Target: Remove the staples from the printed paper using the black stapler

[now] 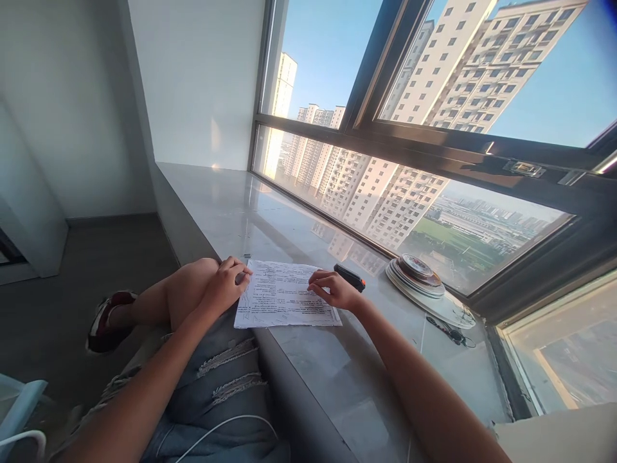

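A printed sheet of paper (pixel 284 302) with rows of text lies on the grey windowsill (pixel 308 360), its near left corner reaching past the sill's edge. My left hand (pixel 231 283) is at the sheet's left edge, fingers curled around a small dark object whose nature I cannot make out. On the sheet's right side rests my right hand (pixel 332 289), its fingers bent and somewhat apart, with nothing visible in them. Just behind my right hand lies a black object with an orange end (pixel 350 278).
Stacked round plates or discs (pixel 414 276) stand to the right by the window, with a dark corded item (pixel 448 331) in front. The window frame (pixel 434 151) runs behind. A white cable (pixel 231 421) crosses my jeans. A pale blue chair part (pixel 24 405) is at lower left.
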